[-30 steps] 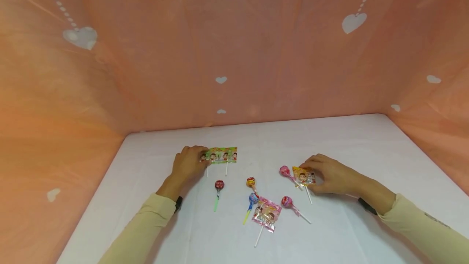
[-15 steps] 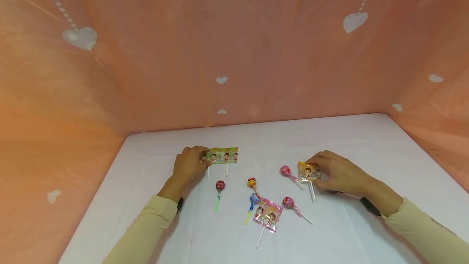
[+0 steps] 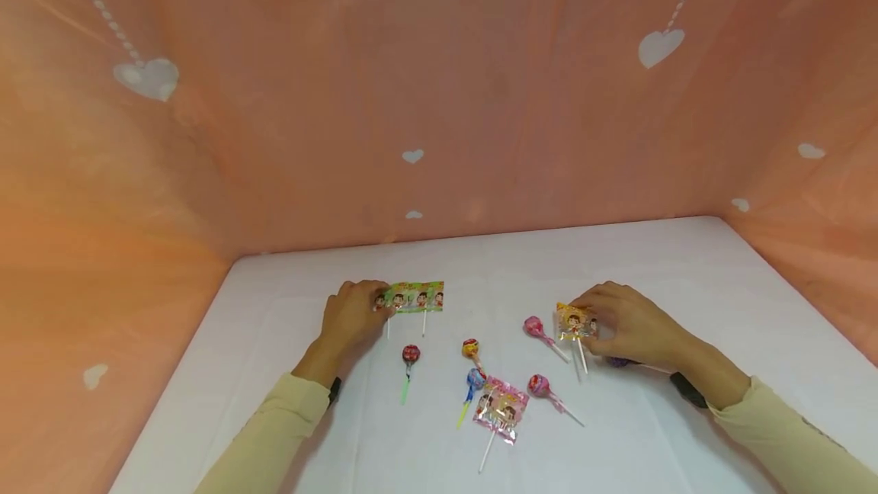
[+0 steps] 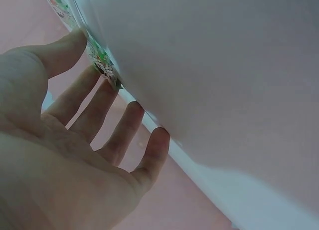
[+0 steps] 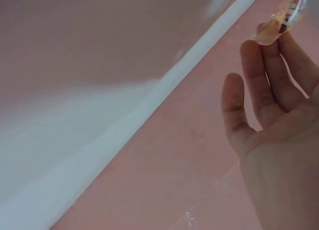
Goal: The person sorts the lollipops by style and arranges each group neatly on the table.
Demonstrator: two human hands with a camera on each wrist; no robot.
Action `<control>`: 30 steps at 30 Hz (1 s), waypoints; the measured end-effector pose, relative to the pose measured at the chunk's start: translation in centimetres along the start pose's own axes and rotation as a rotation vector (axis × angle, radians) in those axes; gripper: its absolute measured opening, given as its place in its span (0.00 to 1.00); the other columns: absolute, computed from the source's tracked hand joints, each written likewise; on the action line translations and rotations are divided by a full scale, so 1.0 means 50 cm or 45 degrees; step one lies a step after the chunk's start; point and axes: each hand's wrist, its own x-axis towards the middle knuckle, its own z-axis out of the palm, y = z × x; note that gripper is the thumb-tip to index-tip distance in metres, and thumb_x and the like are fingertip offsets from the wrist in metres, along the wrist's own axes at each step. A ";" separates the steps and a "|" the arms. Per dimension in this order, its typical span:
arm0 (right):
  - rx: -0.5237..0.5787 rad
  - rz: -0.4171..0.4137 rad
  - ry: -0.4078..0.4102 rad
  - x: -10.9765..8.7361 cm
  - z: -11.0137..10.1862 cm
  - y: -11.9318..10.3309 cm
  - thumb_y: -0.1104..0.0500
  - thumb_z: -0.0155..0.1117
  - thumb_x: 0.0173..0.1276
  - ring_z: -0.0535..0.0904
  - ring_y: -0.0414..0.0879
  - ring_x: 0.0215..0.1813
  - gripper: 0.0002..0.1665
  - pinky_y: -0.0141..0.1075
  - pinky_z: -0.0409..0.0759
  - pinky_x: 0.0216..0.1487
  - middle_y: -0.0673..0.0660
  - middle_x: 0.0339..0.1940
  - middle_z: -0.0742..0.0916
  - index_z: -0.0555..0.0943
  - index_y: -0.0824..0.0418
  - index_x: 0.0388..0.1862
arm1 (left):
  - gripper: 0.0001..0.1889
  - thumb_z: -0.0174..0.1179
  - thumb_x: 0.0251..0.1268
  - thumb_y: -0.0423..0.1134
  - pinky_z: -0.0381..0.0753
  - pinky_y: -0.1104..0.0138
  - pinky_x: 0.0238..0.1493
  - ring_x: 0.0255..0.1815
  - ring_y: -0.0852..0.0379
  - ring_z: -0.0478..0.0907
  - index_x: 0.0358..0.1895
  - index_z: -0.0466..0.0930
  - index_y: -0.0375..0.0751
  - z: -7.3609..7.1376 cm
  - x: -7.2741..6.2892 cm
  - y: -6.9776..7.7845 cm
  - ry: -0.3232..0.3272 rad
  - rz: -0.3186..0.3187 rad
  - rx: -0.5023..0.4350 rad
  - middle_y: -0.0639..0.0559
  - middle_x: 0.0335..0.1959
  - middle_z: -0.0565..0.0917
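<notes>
In the head view my left hand (image 3: pixel 353 317) pinches the left end of a green-wrapped pair of lollipops (image 3: pixel 417 297), two white sticks hanging below. The left wrist view shows the thumb and fingers on either side of the green wrapper (image 4: pixel 102 60). On the right, my right hand (image 3: pixel 631 330) holds a yellow-wrapped pair of lollipops (image 3: pixel 572 321) by its right edge, with two white sticks pointing down. Fingers reach behind the yellow wrapper (image 5: pixel 281 28) in the right wrist view; the thumb is out of frame there. A dark purple lollipop (image 3: pixel 620 362) lies partly hidden beneath this hand.
Between the hands lie a red lollipop (image 3: pixel 411 354), a yellow one (image 3: pixel 470 348), a blue one (image 3: pixel 475 380), a pink-wrapped packet (image 3: pixel 502 412) and two pink lollipops (image 3: pixel 533 327). The white table (image 3: pixel 309 448) meets an orange heart-printed cloth (image 3: pixel 480 97) behind and at both sides.
My right hand has shifted slightly right with the yellow-wrapped pair, away from the upper pink lollipop, and the purple lollipop has come into sight. The left hand stays on the green wrapper.
</notes>
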 end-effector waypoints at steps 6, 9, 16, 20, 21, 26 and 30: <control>0.001 -0.052 0.038 0.007 0.012 -0.015 0.53 0.74 0.50 0.78 0.45 0.56 0.26 0.51 0.75 0.59 0.43 0.49 0.85 0.85 0.50 0.51 | 0.23 0.68 0.61 0.46 0.73 0.45 0.54 0.58 0.40 0.76 0.59 0.82 0.44 0.008 -0.005 -0.004 0.011 0.000 -0.010 0.45 0.56 0.84; 0.010 -0.077 0.064 0.014 0.014 -0.022 0.54 0.74 0.49 0.79 0.43 0.55 0.25 0.50 0.75 0.57 0.42 0.48 0.85 0.85 0.49 0.50 | 0.23 0.68 0.61 0.46 0.73 0.46 0.54 0.58 0.41 0.76 0.60 0.82 0.45 0.007 -0.003 -0.003 0.013 -0.005 -0.016 0.45 0.57 0.84; -0.009 -0.151 0.128 0.032 0.022 -0.038 0.55 0.74 0.48 0.79 0.41 0.52 0.24 0.46 0.76 0.55 0.42 0.47 0.86 0.86 0.50 0.49 | 0.23 0.68 0.61 0.46 0.73 0.46 0.53 0.57 0.41 0.76 0.59 0.82 0.44 0.003 0.000 -0.003 0.023 0.002 -0.015 0.45 0.56 0.85; -0.047 -0.189 0.112 0.044 0.025 -0.045 0.52 0.73 0.49 0.79 0.42 0.52 0.24 0.45 0.75 0.55 0.42 0.46 0.86 0.86 0.50 0.48 | 0.23 0.68 0.61 0.46 0.72 0.47 0.53 0.57 0.42 0.76 0.59 0.82 0.45 0.001 0.001 -0.001 0.028 0.004 -0.025 0.45 0.56 0.85; -0.058 -0.194 0.102 0.047 0.026 -0.046 0.51 0.73 0.49 0.79 0.43 0.52 0.24 0.45 0.75 0.56 0.43 0.47 0.86 0.86 0.51 0.49 | 0.23 0.68 0.61 0.46 0.72 0.46 0.53 0.57 0.42 0.76 0.59 0.82 0.45 0.001 0.001 0.000 0.029 0.003 -0.029 0.45 0.56 0.85; -0.088 -0.189 0.067 0.058 0.030 -0.055 0.48 0.73 0.51 0.79 0.45 0.54 0.26 0.47 0.75 0.57 0.45 0.47 0.86 0.85 0.52 0.50 | 0.23 0.68 0.61 0.46 0.73 0.45 0.54 0.58 0.41 0.76 0.59 0.82 0.44 -0.001 0.000 0.000 0.027 -0.003 -0.026 0.45 0.56 0.85; -0.074 -0.174 0.077 0.060 0.033 -0.061 0.48 0.74 0.50 0.80 0.45 0.53 0.26 0.46 0.75 0.58 0.46 0.47 0.86 0.85 0.53 0.50 | 0.23 0.68 0.61 0.46 0.72 0.46 0.54 0.57 0.41 0.76 0.59 0.82 0.45 0.002 -0.001 -0.001 0.023 -0.014 -0.031 0.45 0.55 0.85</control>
